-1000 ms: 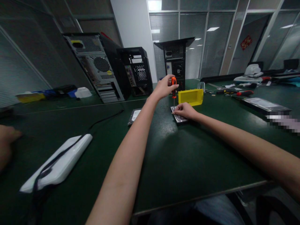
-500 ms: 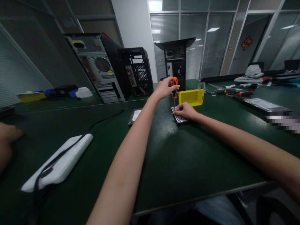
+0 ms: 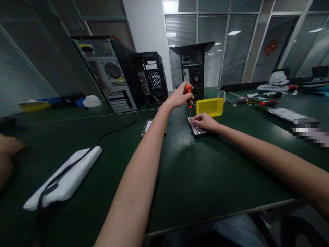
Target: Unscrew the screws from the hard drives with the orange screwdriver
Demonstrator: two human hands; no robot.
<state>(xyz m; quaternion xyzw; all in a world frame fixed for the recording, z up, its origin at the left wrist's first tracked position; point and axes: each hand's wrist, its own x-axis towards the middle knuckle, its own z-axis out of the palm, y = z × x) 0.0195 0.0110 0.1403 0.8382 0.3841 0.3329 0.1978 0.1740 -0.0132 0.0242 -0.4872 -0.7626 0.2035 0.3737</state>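
Note:
My left hand (image 3: 179,94) is closed around the orange-and-black handle of a screwdriver (image 3: 189,102). The shaft points down, leaning slightly, with its tip at the far left corner of a hard drive (image 3: 197,131) lying on the table. At that tip, the thumb and fingers of my right hand (image 3: 207,122) are pinched together; what is between them is too small to make out. This hand rests over the drive and covers part of its top. Another hard drive (image 3: 146,127) lies to the left, partly hidden behind my left forearm.
Behind the drive stands a yellow plastic tray (image 3: 210,107) on its side. Computer cases (image 3: 120,75) line the back of the green table (image 3: 205,178). A white power strip (image 3: 69,175) with a black cord lies left. Screwdrivers (image 3: 268,103) and a large drive (image 3: 290,116) are right. Another person's hand (image 3: 10,147) shows far left.
My left hand has shifted slightly left with the screwdriver, so its handle now leans left instead of standing upright. The right hand stays at the tip on the drive.

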